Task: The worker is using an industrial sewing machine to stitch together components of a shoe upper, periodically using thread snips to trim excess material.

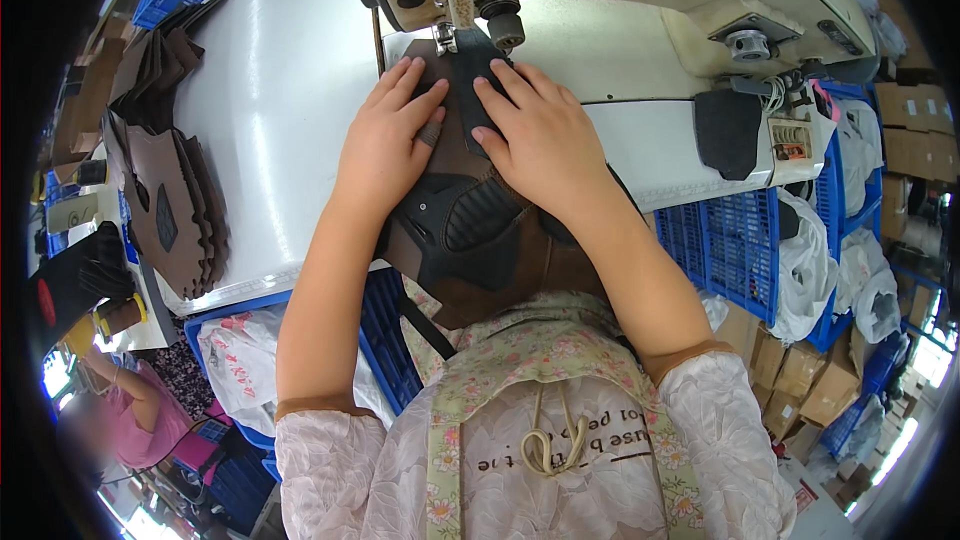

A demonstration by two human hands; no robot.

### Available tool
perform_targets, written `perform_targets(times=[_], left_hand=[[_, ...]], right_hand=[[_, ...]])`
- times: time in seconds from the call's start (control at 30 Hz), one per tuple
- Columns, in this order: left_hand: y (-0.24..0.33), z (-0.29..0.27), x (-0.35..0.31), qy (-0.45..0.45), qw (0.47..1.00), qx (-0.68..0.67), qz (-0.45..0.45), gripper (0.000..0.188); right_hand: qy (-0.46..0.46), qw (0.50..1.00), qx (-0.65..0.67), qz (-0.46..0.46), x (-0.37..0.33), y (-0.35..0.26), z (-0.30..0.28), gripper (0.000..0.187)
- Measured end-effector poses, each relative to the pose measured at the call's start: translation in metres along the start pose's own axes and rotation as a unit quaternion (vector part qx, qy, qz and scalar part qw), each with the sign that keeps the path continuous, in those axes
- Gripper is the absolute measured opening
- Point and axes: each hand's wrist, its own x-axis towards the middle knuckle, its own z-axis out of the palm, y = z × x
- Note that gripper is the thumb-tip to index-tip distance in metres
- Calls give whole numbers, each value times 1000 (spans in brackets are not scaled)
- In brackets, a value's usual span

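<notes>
Fingers [511, 87] on panel [462, 225] (long axis forward)

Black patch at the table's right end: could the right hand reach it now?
Probably yes: nothing seems to stand between the right hand and the black patch, though the hand would have to leave the workpiece.

On the right, a blue crate [715, 245] stands beside a white plastic bag [805, 265], with cardboard boxes [800, 370] lower down. On the left, a red-printed bag [245, 365] lies in a blue bin [235, 313]; farther out is a person in pink [155, 410].
</notes>
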Motion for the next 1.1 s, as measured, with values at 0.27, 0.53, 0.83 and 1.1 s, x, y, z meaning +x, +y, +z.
perform_targets(times=[0.27,0.53,0.83,1.1], left_hand=[[0,-3,-2,6,1000,-1,-11,29],[15,-20,-6,-56,996,55,-47,40],[12,-6,-13,-16,994,103,-26,42],[23,-12,-17,-48,982,161,-83,48]], right_hand=[[17,998,64,-23,-2,-1,-9,29],[-3,999,30,-34,-17,-9,-20,31],[-15,999,-7,-43,-15,-9,-21,38],[-11,998,-5,-55,-16,-13,-24,35]])
